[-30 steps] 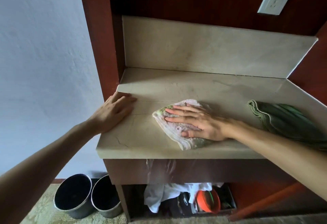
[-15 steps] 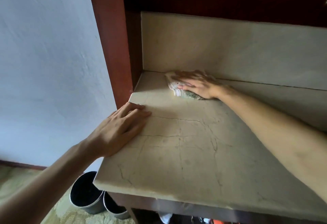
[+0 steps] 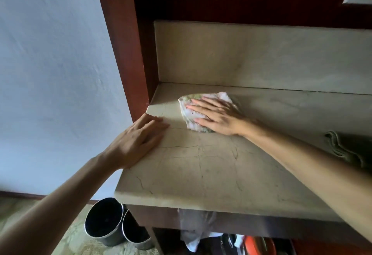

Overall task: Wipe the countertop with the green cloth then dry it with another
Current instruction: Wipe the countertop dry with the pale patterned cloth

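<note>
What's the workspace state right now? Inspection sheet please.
Surface: beige cracked stone countertop, no spills visible.
Job's things: pale pink patterned cloth flat on the countertop near the back left; folded green cloth lying at the right edge.
Clutter: nothing seen on the countertop.
Hands: right hand flat, pressing the pink cloth; left hand flat on the left edge, holding nothing.
Cables: nothing seen.
Surroundings: two dark metal cylindrical bins on the floor; white rag and orange object on the shelf below.
</note>
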